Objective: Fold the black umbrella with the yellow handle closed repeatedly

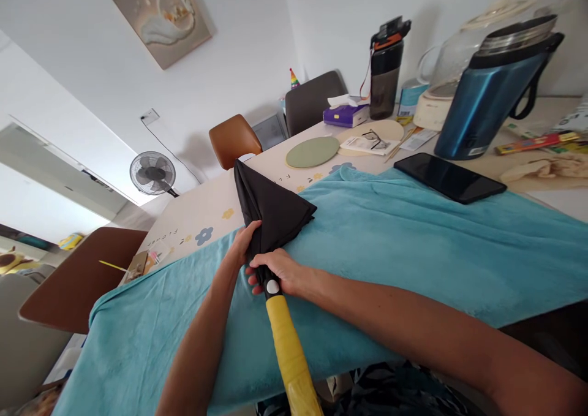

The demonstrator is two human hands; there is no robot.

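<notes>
A black folded umbrella (275, 204) points away from me over the table, its canopy loose and fanned out to the right. My left hand (247, 241) grips the canopy's left side partway up. Lower down, my right hand (275, 269) is wrapped around the gathered cloth just above the handle. The yellow-wrapped handle (289, 348) runs down toward my lap, with a pale button (272, 287) at its top. Beneath the umbrella lies a turquoise blanket (390, 257) spread over the table's near part.
A black phone (450, 177) lies on the blanket at right, by a blue tumbler (496, 91). Behind are a dark bottle (386, 73), a purple tissue box (345, 115), glasses (374, 139) and a green placemat (312, 152). Chairs (234, 140) and a fan (152, 173) stand beyond the table.
</notes>
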